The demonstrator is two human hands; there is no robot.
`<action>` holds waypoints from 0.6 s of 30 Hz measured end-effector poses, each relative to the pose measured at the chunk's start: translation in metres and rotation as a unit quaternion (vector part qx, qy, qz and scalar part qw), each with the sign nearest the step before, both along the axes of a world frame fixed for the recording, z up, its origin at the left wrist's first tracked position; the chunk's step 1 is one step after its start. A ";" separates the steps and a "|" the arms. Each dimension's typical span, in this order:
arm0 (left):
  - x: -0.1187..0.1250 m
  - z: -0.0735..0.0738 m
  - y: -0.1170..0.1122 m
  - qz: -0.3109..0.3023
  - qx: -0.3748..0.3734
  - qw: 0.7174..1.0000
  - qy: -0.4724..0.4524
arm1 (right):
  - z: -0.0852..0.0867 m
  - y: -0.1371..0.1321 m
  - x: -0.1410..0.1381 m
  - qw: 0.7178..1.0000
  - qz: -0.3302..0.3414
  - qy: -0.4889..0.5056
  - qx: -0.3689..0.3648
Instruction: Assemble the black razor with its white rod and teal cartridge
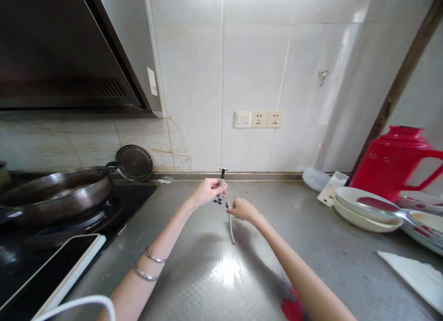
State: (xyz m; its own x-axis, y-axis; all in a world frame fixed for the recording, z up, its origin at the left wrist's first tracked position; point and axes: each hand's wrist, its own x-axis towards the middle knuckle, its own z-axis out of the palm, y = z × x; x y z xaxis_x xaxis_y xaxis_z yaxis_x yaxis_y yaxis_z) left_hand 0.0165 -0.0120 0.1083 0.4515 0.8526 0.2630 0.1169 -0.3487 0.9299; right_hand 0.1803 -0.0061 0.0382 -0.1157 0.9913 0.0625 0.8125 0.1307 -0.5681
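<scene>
My left hand [207, 191] is closed around a small hand pump [222, 178]. The pump is held upright; it has a grey barrel, a black upper part, a silver crosspiece on top and a black foot below the fingers. Just right of it, my right hand [245, 209] pinches the upper end of a short, thin grey hose [231, 229]. The hose hangs down, slightly curved, over the steel countertop [194, 265]. Pump and hose are apart, with a small gap between them. The fingers partly hide the pump's barrel and the hose's top end.
A metal pan [69, 189] sits on the black stove at left, with a phone [51, 275] and a white cable [90, 299] nearer me. At right stand a red thermos [387, 164], stacked dishes [363, 219], a white card [332, 189] and a white sheet [413, 275].
</scene>
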 end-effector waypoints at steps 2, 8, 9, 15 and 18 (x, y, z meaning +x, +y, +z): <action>0.002 -0.001 -0.001 -0.004 0.002 1.000 -0.002 | -0.003 -0.002 -0.002 0.999 0.002 -0.040 -0.009; 0.004 -0.001 -0.005 -0.012 -0.004 1.000 -0.008 | -0.010 -0.005 -0.005 0.991 0.015 -0.127 -0.029; 0.004 -0.001 -0.005 -0.013 -0.003 1.000 -0.006 | -0.011 -0.005 -0.006 0.990 0.013 -0.136 -0.033; 0.006 0.000 -0.009 -0.021 0.012 1.000 0.001 | -0.017 -0.005 -0.011 0.985 -0.003 -0.172 -0.031; 0.006 0.000 -0.010 -0.022 0.013 1.000 0.009 | -0.018 -0.007 -0.013 0.985 -0.002 -0.169 -0.024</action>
State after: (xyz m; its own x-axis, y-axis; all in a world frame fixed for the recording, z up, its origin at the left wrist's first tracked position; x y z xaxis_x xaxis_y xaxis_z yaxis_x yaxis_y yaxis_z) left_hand 0.0225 -0.0221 0.1088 0.4932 0.8251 0.2755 0.1184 -0.3774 0.9184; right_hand 0.1677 -0.0132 0.0205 -0.1180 0.9927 -0.0259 0.9567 0.1067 -0.2708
